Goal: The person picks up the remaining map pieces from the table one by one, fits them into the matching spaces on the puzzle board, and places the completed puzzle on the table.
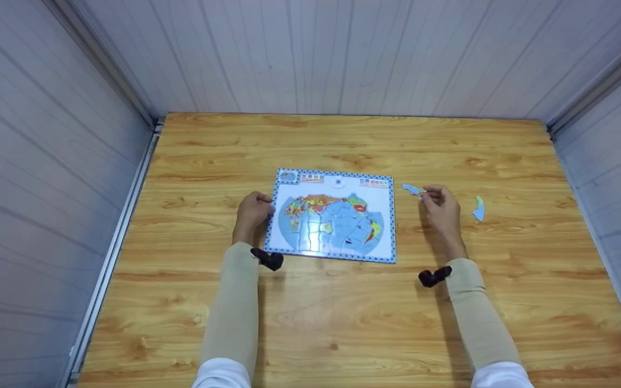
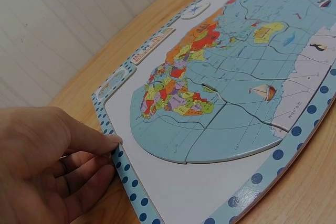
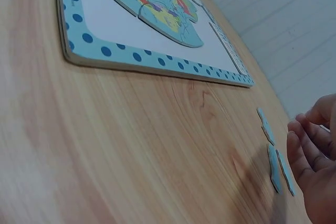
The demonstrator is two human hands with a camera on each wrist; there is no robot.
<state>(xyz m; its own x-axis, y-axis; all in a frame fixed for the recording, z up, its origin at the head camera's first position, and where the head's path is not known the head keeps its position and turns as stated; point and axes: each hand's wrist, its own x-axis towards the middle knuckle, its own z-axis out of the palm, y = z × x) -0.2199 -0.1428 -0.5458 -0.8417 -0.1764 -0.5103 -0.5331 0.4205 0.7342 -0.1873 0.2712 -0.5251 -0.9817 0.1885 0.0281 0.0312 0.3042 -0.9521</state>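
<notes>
From where I stand, a person's left hand point(image 1: 253, 210) is at the left, thumb and fingers pinching the dotted border of a map puzzle board point(image 1: 380, 196). That light hold seems right for steadying it, provided the fingertips stay at the rim and off the jointed map point(image 1: 337, 221). The board lies flat in the middle of the wooden bench point(image 1: 337, 312), slightly askew, with glare on the lower map; tipping the head a little would probably make the seams easier to read.

Just beyond its right edge lie loose pieces point(image 3: 272, 163); three slim ones show in the right wrist view. The right hand point(image 1: 444, 210) is beside them, fingertips drawn close together; I cannot tell whether anything is between them. Such thin, flat shapes would likely lift best by their side edges, one at a time, without dragging a neighbour. Farthest right, near that hand, a curved piece point(image 1: 479, 210) lies apart on the bench
</notes>
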